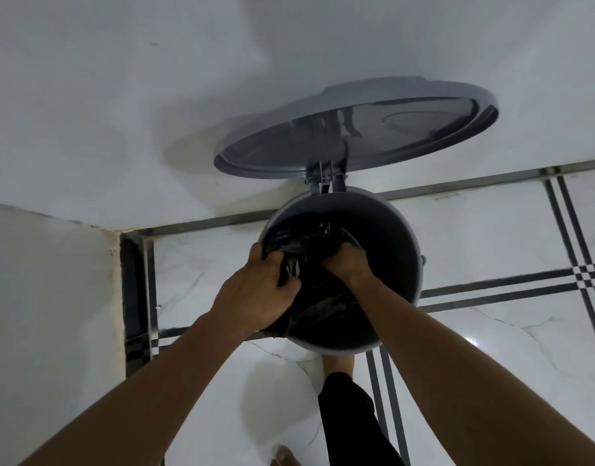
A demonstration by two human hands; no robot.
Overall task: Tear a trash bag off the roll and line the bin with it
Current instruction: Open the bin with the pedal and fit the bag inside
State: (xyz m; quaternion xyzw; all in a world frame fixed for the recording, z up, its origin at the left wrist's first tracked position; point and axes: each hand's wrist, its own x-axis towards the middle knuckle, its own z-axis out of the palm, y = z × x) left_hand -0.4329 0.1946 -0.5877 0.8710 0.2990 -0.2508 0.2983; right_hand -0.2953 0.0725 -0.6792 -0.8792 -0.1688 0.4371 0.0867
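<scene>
A round grey bin stands on the tiled floor against the wall, its hinged lid swung up and open. A crumpled black trash bag lies inside the bin's mouth. My left hand grips a bunch of the bag at the bin's left rim. My right hand grips the bag's plastic further in, fingers buried in the folds. No roll of bags is in view.
White wall rises behind the bin and at the left corner. White floor tiles with dark grout strips spread to the right. My foot and a dark trouser leg sit just in front of the bin.
</scene>
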